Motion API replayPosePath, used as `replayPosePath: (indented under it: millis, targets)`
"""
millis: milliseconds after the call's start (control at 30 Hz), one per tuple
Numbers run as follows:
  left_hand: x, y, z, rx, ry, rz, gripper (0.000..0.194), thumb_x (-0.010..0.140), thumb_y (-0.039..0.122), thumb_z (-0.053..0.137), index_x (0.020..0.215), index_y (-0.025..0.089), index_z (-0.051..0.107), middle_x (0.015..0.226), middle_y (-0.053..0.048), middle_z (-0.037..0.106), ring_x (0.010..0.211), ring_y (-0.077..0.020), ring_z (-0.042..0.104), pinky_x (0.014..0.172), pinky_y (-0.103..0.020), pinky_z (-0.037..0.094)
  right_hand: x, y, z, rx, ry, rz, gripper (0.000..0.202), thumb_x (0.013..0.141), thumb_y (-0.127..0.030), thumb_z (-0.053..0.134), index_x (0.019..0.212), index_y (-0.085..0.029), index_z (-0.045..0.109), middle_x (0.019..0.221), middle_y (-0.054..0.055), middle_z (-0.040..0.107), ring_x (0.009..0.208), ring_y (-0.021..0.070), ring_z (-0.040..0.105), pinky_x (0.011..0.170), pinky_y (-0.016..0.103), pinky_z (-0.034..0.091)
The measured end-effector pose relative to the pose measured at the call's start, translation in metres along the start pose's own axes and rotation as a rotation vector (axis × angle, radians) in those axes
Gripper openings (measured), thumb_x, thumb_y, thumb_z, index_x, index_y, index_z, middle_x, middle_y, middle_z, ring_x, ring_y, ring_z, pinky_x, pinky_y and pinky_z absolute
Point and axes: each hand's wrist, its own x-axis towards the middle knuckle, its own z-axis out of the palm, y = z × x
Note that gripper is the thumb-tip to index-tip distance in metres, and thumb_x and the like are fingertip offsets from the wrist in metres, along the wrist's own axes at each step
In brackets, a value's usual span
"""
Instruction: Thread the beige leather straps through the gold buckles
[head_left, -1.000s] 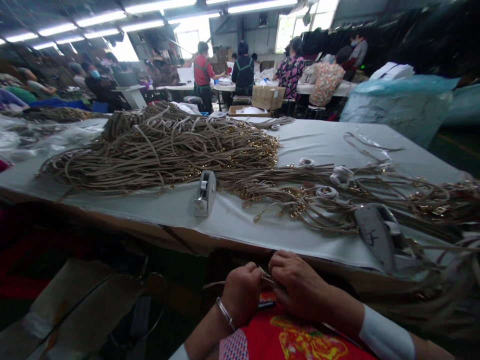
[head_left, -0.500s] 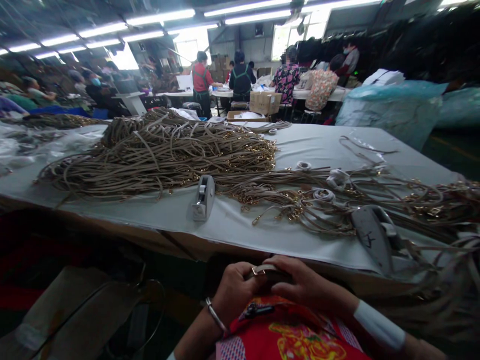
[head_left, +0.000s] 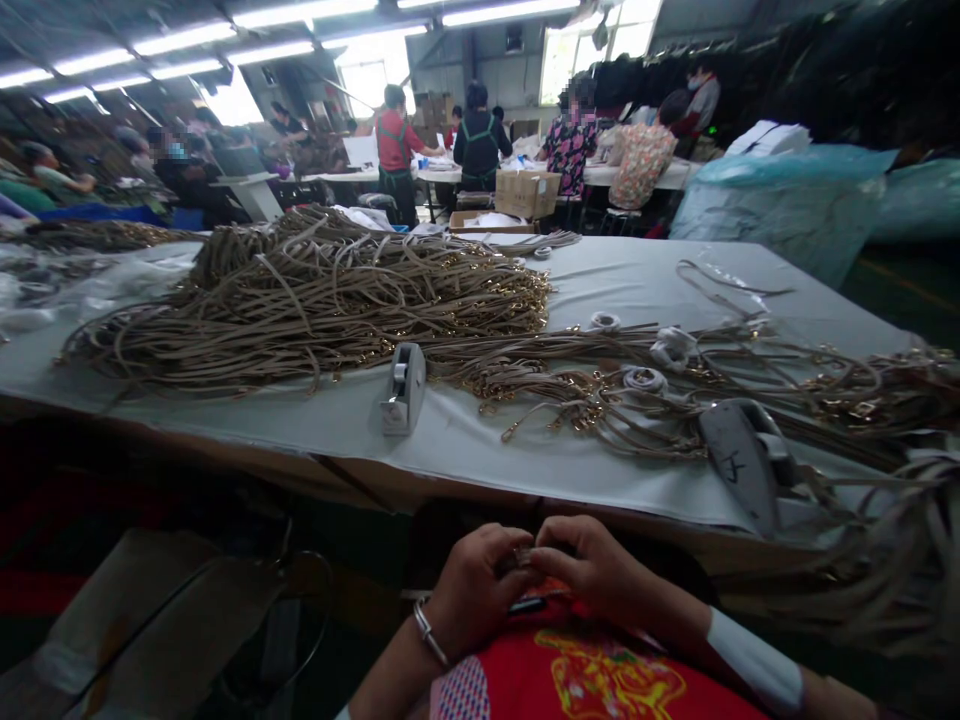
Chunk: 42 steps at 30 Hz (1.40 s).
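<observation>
My left hand [head_left: 480, 582] and my right hand [head_left: 589, 568] meet above my red apron [head_left: 517, 680], fingertips pinched together. Between them shows a small bit of the strap's buckle [head_left: 522, 552]; the fingers hide most of the strap. Beyond my hands, on the white-covered table [head_left: 480, 462], lies a large heap of taupe straps [head_left: 322, 300] with gold clasps. More straps with gold clasps [head_left: 585, 400] spread to the right. A grey tape dispenser [head_left: 405, 390] stands near the table's front edge, and a second, larger tape dispenser [head_left: 742, 465] sits at the right.
White rolls [head_left: 645, 380] lie among the straps. Loose straps [head_left: 907, 560] hang over the right table edge. Left of my lap is a beige cloth-like piece [head_left: 165, 600]. Several people work at a far table, behind a cardboard box [head_left: 527, 193]. Large bluish plastic bags [head_left: 780, 205] stand back right.
The buckle and strap, plainly seen between my hands before, are now mostly covered by my fingers. My hands have drawn closer together, fingertips meeting. The view has shifted slightly.
</observation>
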Motion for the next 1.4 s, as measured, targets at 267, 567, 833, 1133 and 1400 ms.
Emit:
replayPosePath:
  millis: [267,567,833,1133,1400]
  targets:
    - [-0.011,-0.015,0.018,0.278,-0.038,0.153,0.013,0.08,0.018,0.058,0.072,0.018,0.068,0.063,-0.001,0.059,0.055,-0.012,0.052,0.052,-0.023,0.031,-0.015,0.013,0.016,-0.065,0.075,0.094,0.029,0.082,-0.035,0.059,0.061,-0.015,0.057,0.059,-0.001,0.054,0.058,0.0118,0.045,0.053,0.023,0.033]
    - [-0.026,-0.027,0.024,0.3,-0.094,0.039,0.014,0.074,0.013,0.057,0.078,0.015,0.07,0.07,-0.007,0.066,0.063,-0.0181,0.06,0.056,-0.026,0.037,-0.035,0.0,0.008,-0.137,0.101,0.007,0.033,0.082,-0.036,0.059,0.056,-0.016,0.05,0.053,-0.004,0.045,0.054,0.0097,0.037,0.051,0.025,0.025]
    - [-0.01,-0.007,0.008,-0.552,-0.026,-0.327,0.03,0.089,0.043,0.061,0.09,0.014,0.069,0.081,-0.008,0.072,0.072,-0.0176,0.063,0.067,-0.027,0.048,-0.013,0.004,-0.012,0.849,-0.022,-0.005,0.052,0.089,-0.061,0.054,0.12,-0.021,0.065,0.116,0.012,0.068,0.106,0.0266,0.063,0.094,0.043,0.047]
    - [-0.004,0.0,0.011,-0.921,0.022,-0.431,0.05,0.079,0.05,0.073,0.115,0.018,0.062,0.083,-0.002,0.067,0.061,-0.0093,0.056,0.053,-0.019,0.041,-0.002,0.005,0.017,0.091,0.01,-0.182,0.019,0.09,-0.034,0.062,0.091,-0.017,0.072,0.089,0.005,0.07,0.082,0.0189,0.062,0.077,0.03,0.049]
    - [-0.017,-0.015,0.001,-0.757,0.046,-0.521,0.043,0.073,0.049,0.078,0.094,0.012,0.072,0.068,0.0,0.062,0.059,-0.0084,0.051,0.052,-0.018,0.04,0.009,0.029,-0.024,0.78,0.389,0.09,0.036,0.083,-0.049,0.07,0.079,-0.015,0.06,0.066,-0.004,0.049,0.049,0.0053,0.032,0.043,0.019,0.026]
